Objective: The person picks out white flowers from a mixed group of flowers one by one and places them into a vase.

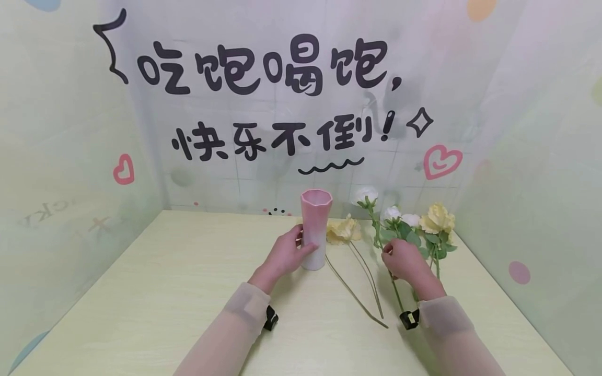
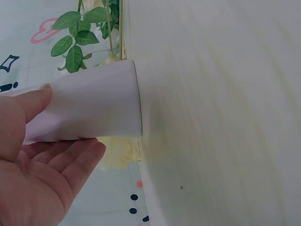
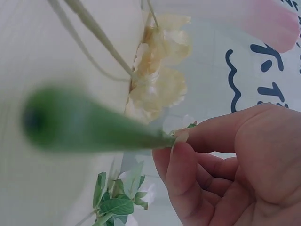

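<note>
A tall vase (image 1: 314, 230), pink at the top and white below, stands upright on the table. My left hand (image 1: 286, 254) grips its lower half, thumb on one side and fingers on the other, as the left wrist view (image 2: 44, 155) also shows. My right hand (image 1: 408, 261) pinches the green stem (image 3: 99, 125) of a white flower (image 1: 366, 195) between thumb and fingers. That flower's head is raised above the table, to the right of the vase, and its stem slants down past the hand. Its cut end looms blurred in the right wrist view.
Yellow flowers (image 1: 345, 230) with long bare stems lie right of the vase. Beyond the right hand are more white flowers (image 1: 391, 213) and a yellow flower (image 1: 437, 218) with green leaves. A printed cloth (image 1: 282, 177) hangs behind the pale wooden table (image 1: 155, 292) and along its sides.
</note>
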Available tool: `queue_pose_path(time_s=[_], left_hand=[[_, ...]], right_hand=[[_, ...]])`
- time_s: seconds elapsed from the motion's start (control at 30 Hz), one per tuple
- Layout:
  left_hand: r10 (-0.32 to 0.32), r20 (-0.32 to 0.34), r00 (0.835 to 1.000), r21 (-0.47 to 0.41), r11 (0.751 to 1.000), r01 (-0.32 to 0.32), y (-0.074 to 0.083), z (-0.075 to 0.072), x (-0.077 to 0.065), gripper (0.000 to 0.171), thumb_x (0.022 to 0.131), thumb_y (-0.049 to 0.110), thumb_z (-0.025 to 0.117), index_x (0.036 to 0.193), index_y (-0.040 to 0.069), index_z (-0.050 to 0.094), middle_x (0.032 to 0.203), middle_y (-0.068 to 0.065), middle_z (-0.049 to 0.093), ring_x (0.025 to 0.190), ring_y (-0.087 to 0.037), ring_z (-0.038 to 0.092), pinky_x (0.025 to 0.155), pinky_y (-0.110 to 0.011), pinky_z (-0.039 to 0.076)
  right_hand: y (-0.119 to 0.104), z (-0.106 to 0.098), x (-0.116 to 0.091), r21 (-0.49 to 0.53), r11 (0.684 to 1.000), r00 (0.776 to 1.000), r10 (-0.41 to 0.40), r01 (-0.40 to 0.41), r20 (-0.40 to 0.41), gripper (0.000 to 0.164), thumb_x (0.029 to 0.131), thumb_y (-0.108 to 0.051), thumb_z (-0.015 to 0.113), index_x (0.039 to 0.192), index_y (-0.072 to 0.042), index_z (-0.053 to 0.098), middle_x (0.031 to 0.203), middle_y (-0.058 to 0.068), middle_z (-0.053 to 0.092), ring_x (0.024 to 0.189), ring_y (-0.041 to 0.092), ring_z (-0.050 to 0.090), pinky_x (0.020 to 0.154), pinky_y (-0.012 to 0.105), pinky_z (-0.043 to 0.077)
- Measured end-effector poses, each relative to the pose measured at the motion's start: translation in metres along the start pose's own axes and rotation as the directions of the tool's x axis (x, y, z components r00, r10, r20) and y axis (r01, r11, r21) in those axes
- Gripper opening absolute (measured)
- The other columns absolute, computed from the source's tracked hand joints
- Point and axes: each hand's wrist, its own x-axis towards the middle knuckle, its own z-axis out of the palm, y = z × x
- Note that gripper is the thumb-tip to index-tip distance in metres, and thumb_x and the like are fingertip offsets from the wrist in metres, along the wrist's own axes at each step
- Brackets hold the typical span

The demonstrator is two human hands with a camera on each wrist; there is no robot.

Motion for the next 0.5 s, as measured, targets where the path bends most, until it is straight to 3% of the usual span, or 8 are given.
queue_pose_path(time_s=[0.27,0.5], left_hand=[[0.003,0.004,1.000,-0.005,1.000,-0.003,-0.002,0.001,0.001,0.064,0.097,0.027,0.068,0.149,0.005,0.038,0.141,-0.013,0.050,0.120,-0.026,0.052,0.098,-0.046,0.050],[0.002,0.004,1.000,0.001,1.000,-0.002,-0.001,0.000,0.000,0.064,0.097,0.026,0.068,0.149,0.005,0.038,0.141,-0.014,0.050,0.120,-0.027,0.052,0.099,-0.046,0.050]], right_hand=[[-0.007,-0.002,-0.002,0.021,0.999,0.998,-0.031,0.032,-0.046,0.020,0.100,-0.013,0.053,0.112,0.002,0.059,0.092,0.012,0.065,0.053,0.012,0.060,0.052,0.033,0.056],[-0.012,-0.005,-0.002,-0.021,0.997,0.991,-0.079,0.077,-0.110,0.025,0.101,-0.016,0.052,0.115,0.002,0.061,0.089,0.008,0.066,0.061,0.013,0.061,0.062,0.040,0.056]])
